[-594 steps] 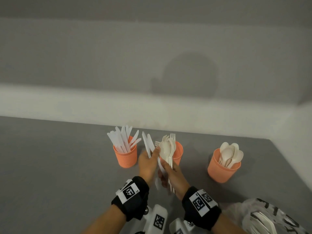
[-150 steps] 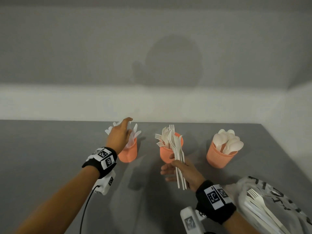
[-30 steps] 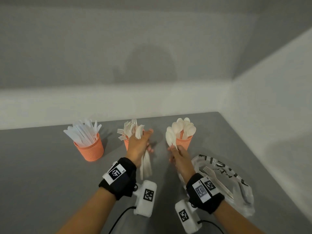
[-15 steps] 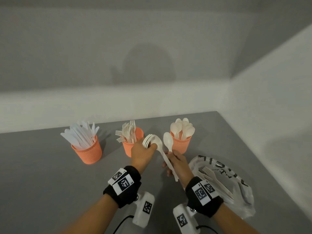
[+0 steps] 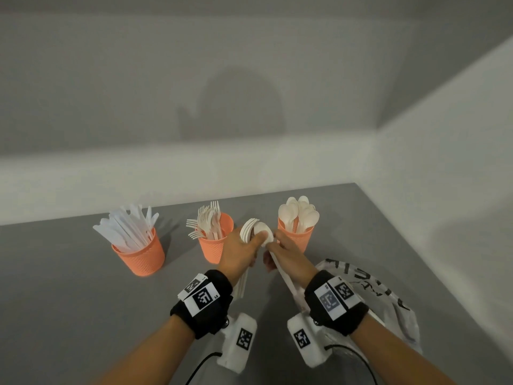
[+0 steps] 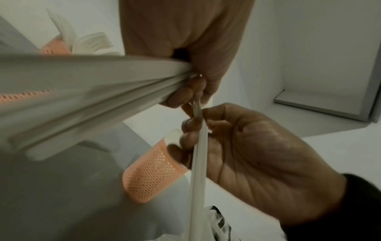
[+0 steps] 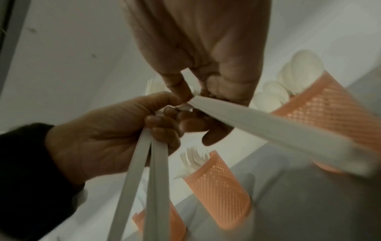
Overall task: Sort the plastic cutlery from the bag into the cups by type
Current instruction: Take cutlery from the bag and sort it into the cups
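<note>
Three orange mesh cups stand in a row: the knife cup (image 5: pixel 138 254) on the left, the fork cup (image 5: pixel 213 245) in the middle, the spoon cup (image 5: pixel 295 237) on the right. My left hand (image 5: pixel 251 245) grips a bundle of white spoons (image 5: pixel 251 230) just in front of the fork and spoon cups, their handles (image 6: pixel 82 91) fanning toward the wrist. My right hand (image 5: pixel 273 251) pinches one spoon by its handle (image 5: pixel 286 279), and its bowl lies against the bundle under the left thumb. The two hands touch.
The printed plastic bag (image 5: pixel 374 295) lies on the grey table (image 5: pixel 69 287) under my right wrist; its contents do not show from here. White walls close the table at the back and right. In the right wrist view the spoon cup (image 7: pixel 329 114) and fork cup (image 7: pixel 216 187) stand close behind the hands.
The hands have come together. The single spoon in my right hand, held apart half a second ago, now rests against the left hand's bundle. The cups have not moved.
</note>
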The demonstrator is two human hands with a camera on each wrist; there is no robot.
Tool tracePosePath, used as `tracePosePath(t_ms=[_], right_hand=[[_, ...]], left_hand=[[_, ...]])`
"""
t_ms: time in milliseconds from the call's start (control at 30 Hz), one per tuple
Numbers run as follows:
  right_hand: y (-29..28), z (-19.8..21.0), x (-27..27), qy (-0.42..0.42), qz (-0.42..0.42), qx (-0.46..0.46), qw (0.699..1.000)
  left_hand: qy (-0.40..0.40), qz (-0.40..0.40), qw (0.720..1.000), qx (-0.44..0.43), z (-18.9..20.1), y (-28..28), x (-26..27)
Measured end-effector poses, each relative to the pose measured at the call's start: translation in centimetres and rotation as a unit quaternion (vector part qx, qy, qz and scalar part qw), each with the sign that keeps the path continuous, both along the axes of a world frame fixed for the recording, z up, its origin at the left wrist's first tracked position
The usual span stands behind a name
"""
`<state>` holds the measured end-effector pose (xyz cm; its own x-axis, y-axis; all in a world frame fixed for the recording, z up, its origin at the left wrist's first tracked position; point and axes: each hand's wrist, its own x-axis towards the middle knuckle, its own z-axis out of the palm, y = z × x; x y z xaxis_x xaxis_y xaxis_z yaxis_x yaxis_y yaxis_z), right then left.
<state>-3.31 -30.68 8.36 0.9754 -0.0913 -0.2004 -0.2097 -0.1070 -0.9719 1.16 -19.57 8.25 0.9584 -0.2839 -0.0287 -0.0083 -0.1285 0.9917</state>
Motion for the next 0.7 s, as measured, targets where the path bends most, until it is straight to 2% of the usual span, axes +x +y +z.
tracePosePath(t_ms=[100, 167, 267, 367, 500, 700], right_hand=[[-0.9, 1.3, 1.7, -0.044, -0.01, -0.031, 0.998], [-2.2, 2.2, 2.8, -0.063, -0.087, -0.025, 0.994], [-4.9, 3.6, 4.3, -0.112, -0.194, 0.072, 0.972], [-6.6, 4.0, 5.4, -0.137, -0.218, 0.07, 0.964], [-7.1, 3.5, 6.7, -0.159, -0.249, 0.038, 0.955], [-7.1, 0.8, 7.5, -0.13, -0.273, -0.038, 0.952]], left_hand=[[0.001, -0.04, 0.999, -0.031, 0.8, 0.0, 0.5], [0.033, -0.049, 0.997, -0.048, 1.3, 0.4, 1.7], [0.051, -0.024, 0.994, -0.092, 2.2, 1.7, 4.4], [-0.055, 0.022, 0.995, -0.081, 3.5, 2.8, 7.1], [-0.189, 0.11, 0.971, -0.099, 3.9, 2.7, 9.7], [-0.205, 0.115, 0.97, -0.059, 0.4, 1.6, 11.2]])
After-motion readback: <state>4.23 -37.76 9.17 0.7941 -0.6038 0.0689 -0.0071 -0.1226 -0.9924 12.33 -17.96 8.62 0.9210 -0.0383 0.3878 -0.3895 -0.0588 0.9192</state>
